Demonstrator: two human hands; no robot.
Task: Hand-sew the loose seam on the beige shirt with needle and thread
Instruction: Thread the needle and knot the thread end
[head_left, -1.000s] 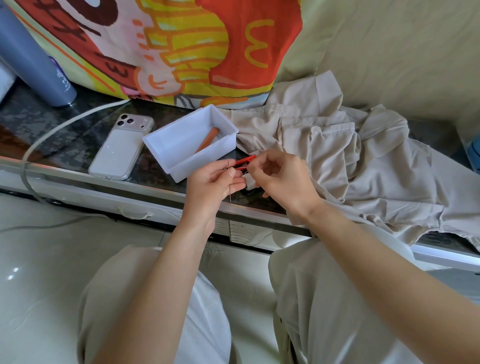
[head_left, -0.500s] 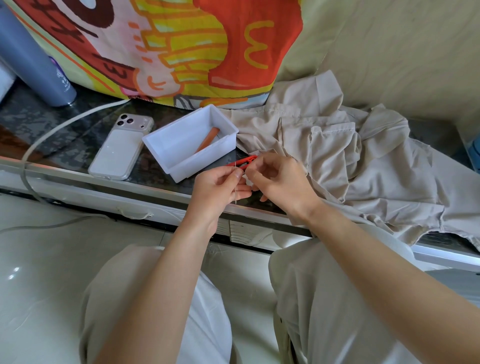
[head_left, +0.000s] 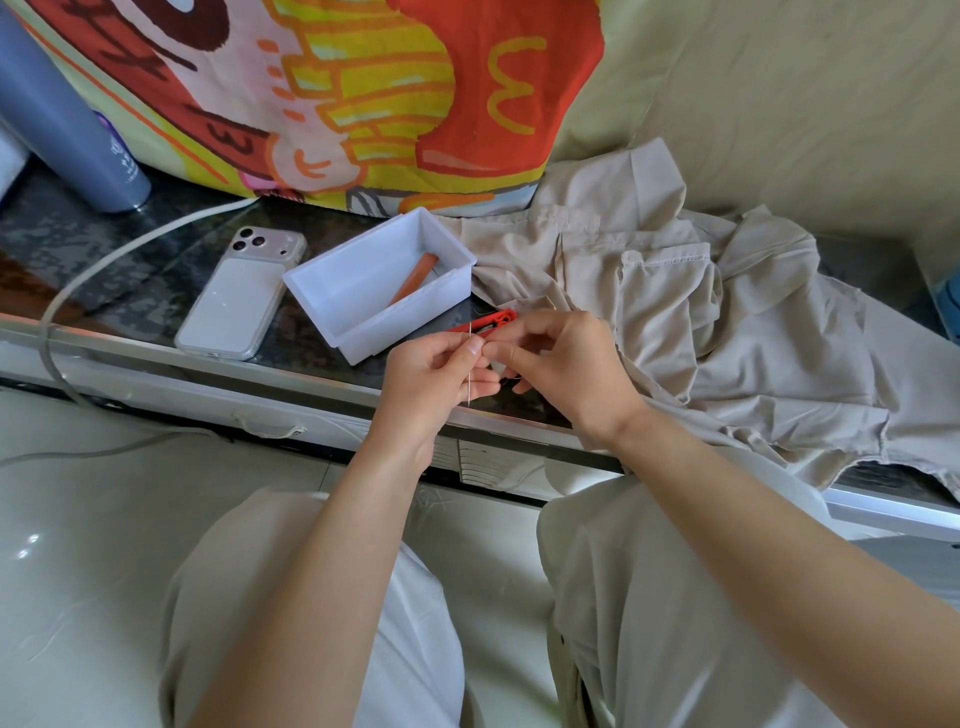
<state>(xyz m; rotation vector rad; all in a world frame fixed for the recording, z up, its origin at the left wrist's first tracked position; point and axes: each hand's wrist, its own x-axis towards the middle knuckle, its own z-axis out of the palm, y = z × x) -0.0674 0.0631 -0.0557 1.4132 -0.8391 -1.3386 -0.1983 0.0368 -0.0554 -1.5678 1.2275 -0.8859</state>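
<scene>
The beige shirt (head_left: 701, 322) lies crumpled on the dark table top at the right. My left hand (head_left: 434, 376) pinches a thin needle (head_left: 469, 387) upright between thumb and forefinger, its tip pointing down. My right hand (head_left: 563, 364) is right beside it, fingers curled, thumb and forefinger pinched at the needle's upper end; the thread itself is too fine to see. Red thread snips (head_left: 485, 323) lie on the table just behind both hands.
A white plastic tray (head_left: 337, 280) with an orange stick in it stands left of the shirt. A phone (head_left: 239, 301) lies face down further left, a white cable (head_left: 104, 265) and a grey-blue bottle (head_left: 62, 130) beyond. A printed cloth hangs behind.
The needle now stands upright in my left hand's pinch, and my right hand's fingertips have closed in on its upper end. Both hands stay in front of the snips.
</scene>
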